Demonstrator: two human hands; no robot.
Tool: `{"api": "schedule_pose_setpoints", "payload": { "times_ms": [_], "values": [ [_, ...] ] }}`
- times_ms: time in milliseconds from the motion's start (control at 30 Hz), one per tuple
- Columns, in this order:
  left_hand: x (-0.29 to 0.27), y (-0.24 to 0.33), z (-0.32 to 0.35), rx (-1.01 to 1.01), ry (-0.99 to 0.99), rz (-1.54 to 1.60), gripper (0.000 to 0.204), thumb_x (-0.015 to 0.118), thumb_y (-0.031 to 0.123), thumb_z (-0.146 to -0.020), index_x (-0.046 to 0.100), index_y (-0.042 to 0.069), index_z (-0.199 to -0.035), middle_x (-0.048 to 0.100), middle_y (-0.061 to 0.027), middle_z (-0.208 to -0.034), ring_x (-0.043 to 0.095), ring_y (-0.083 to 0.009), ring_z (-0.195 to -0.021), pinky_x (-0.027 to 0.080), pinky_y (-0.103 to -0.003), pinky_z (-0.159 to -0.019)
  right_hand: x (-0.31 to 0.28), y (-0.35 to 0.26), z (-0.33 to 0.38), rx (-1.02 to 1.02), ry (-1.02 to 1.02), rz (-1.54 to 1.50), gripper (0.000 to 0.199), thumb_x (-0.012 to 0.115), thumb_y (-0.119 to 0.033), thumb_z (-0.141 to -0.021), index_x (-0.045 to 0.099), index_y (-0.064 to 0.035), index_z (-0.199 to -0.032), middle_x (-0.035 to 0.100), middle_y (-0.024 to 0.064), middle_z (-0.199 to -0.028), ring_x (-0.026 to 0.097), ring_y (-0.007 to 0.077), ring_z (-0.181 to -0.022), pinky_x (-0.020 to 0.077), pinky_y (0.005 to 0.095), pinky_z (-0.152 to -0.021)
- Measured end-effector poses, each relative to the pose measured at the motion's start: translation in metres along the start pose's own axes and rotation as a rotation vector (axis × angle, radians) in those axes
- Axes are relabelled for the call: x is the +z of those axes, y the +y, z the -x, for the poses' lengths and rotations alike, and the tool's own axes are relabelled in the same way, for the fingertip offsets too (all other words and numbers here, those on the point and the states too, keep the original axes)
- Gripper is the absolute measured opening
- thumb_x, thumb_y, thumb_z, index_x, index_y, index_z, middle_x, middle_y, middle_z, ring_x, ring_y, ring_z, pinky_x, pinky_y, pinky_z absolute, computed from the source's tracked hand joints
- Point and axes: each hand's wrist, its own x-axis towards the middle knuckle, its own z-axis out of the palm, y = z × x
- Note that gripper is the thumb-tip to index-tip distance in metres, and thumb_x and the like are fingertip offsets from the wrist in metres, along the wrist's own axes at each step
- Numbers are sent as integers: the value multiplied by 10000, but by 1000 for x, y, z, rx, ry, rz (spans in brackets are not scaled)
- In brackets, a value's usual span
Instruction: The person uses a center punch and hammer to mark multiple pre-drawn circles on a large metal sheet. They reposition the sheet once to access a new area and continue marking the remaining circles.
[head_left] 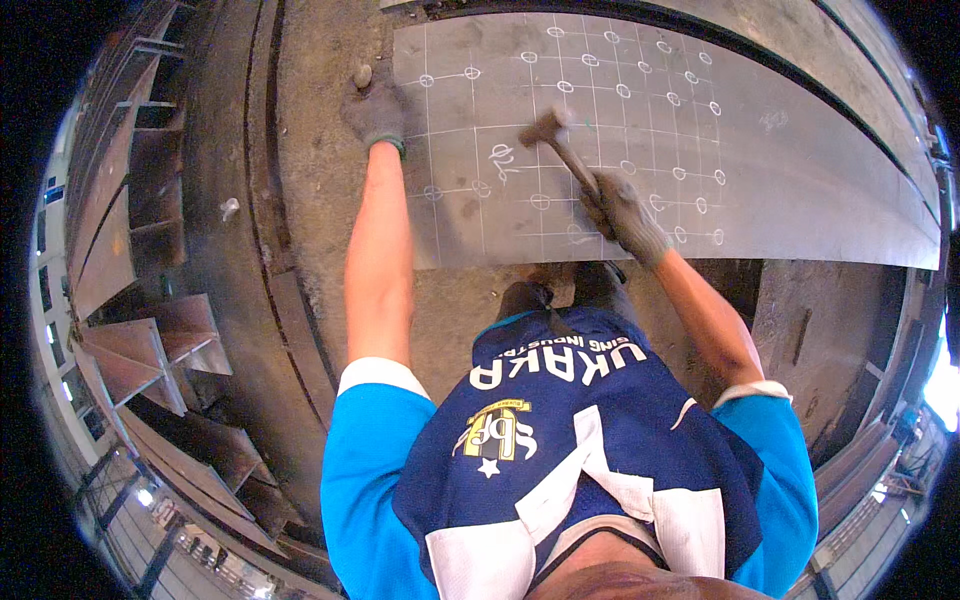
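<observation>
My right hand [628,215], in a grey work glove, is wrapped round the handle of a hammer [570,150]. Its head is raised toward the upper left, over a steel plate [800,190] marked with white grid lines and small chalk circles. At the plate's left edge is my left hand [376,108], gloved too, with its fingers closed. A small, rounded, tan tip shows at the top of that hand; I cannot tell whether it is a bare fingertip or the end of a tool.
Long dark steel beams [262,200] run along the left. Beyond them stand angled rusty steel sections [150,360]. A dusty floor [320,150] shows between the beams and the plate. More steel lies at the far side and the right. A small pale scrap [230,208] lies at the left.
</observation>
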Motion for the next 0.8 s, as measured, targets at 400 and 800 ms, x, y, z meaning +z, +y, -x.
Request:
{"api": "schedule_pose_setpoints", "payload": {
  "times_ms": [400, 800],
  "values": [
    [64, 8, 33, -39, -418, 170, 266, 858, 201, -886, 734, 21, -1037, 731, -17, -915, 634, -100, -781, 537, -302, -709, 6, 161, 73, -150, -26, -53, 394, 352, -493, -1085, 532, -184, -919, 403, -39, -609, 311, 131, -435, 262, 319, -390],
    [51, 17, 34, -6, -418, 78, 229, 836, 190, -911, 747, 5, -1014, 739, -4, -901, 635, -90, -785, 536, -296, -714, -1, 78, 84, 364, -52, -450, 388, 336, -470, -1075, 526, -171, -917, 430, -35, -624, 356, 124, -452, 286, 315, -411]
  ]
}}
